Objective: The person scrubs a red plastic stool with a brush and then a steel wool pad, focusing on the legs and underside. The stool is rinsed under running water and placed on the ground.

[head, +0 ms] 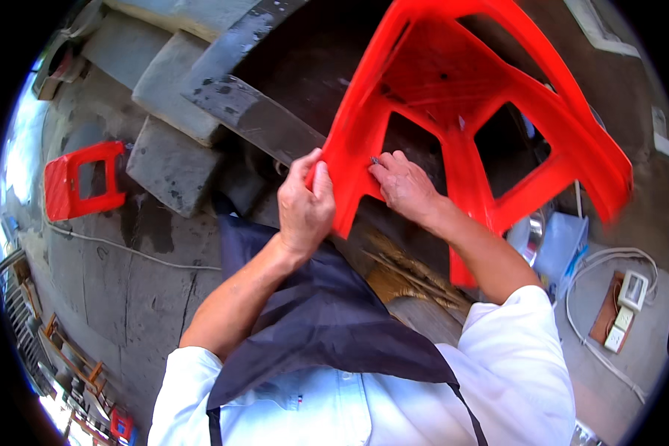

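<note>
A red plastic stool (468,161) is tilted in front of me, with its hollow underside and splayed legs turned towards me. My left hand (308,206) grips the edge of its left leg, thumb on the near side. Against the inner face of that same leg I press my right hand (404,184), fingers curled. A small bit of grey, metallic-looking material (374,160) shows at those fingertips, perhaps a steel wool scourer; the rest is hidden by the hand. Behind the stool is a dark basin with a wet stone rim (281,125).
Another red plastic stool (83,181) stands on the concrete floor to the left, near stacked stone blocks (173,167). A cable (139,257) crosses the floor. At right are a translucent plastic container (560,248) and wall sockets (624,318). A straw broom (418,273) lies below the stool.
</note>
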